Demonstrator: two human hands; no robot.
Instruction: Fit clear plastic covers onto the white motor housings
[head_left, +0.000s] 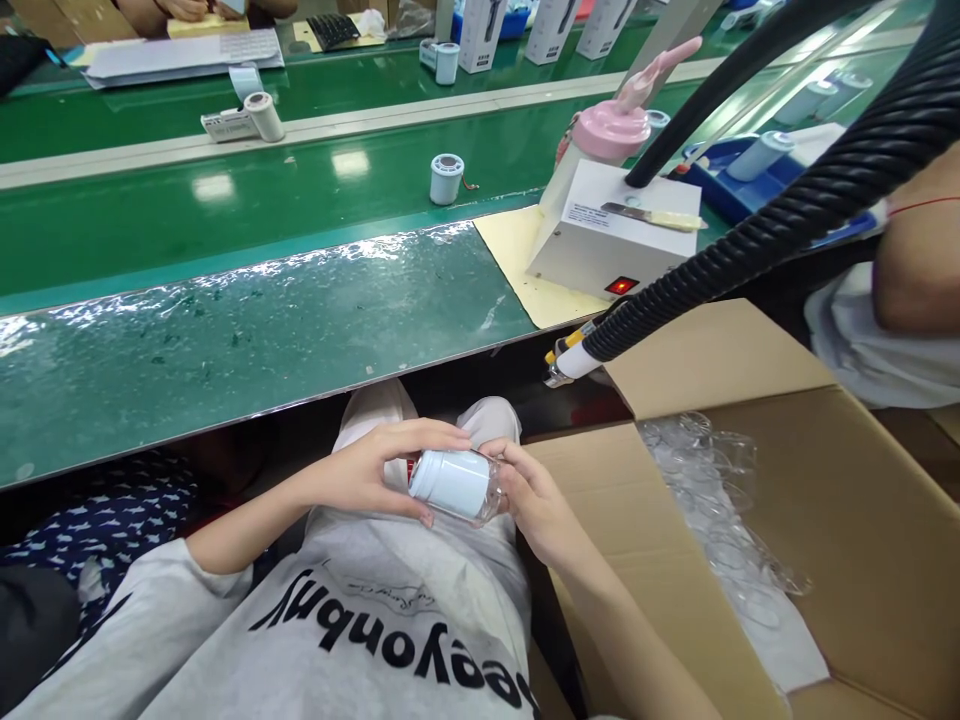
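White cylinder (pixel 457 485) with clear end at three o'clock, lying sideways, grasped between left hand (pixel 367 470) and right hand (pixel 536 500).

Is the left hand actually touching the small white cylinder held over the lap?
Touching. The head view shows the left hand wrapped around the white cylinder, fingers over its top and thumb beneath, while the right hand grips its clear end.

Green bench (pixel 225 230) carries white box (pixel 607 235), small cylinder (pixel 446 179), perhaps tape.
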